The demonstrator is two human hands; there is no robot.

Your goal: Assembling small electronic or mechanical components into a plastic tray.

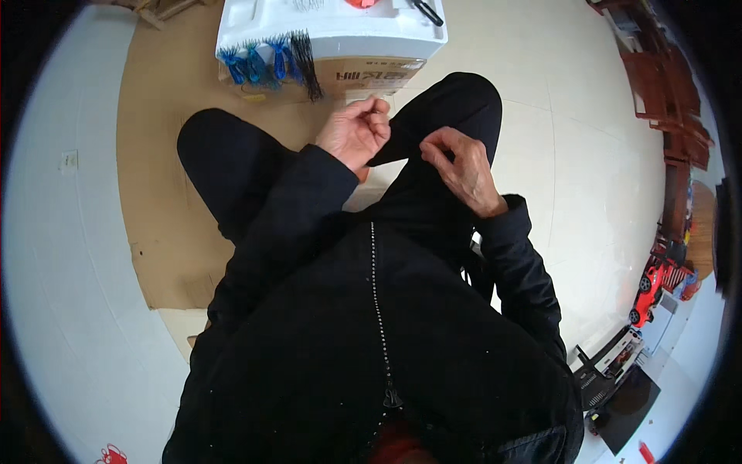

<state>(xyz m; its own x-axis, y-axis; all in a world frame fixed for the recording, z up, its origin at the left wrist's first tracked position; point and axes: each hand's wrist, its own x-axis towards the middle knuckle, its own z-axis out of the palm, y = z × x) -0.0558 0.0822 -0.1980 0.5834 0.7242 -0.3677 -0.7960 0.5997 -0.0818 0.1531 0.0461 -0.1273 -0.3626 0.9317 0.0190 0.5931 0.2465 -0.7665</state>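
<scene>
My left hand (357, 133) is raised over the gap between my knees, palm turned up, its fingers curled in and closed. Close to its right, my right hand (464, 166) pinches thumb and forefinger together over my right thigh. Whatever either hand grips is too small or hidden to make out. Beyond them, several blue bundles (279, 60) with dark, frayed tops hang over the near edge of a white foam box (352, 31). A bundle of thin black strands (304, 66) hangs beside them.
Under the foam box is a cardboard box (348, 76). A black pen-like object (427, 11) and a red item (361, 3) lie on the foam. Flattened cardboard (166, 193) covers the floor at left. Along the right wall are a red toy car (646, 295) and brown wooden furniture (653, 89).
</scene>
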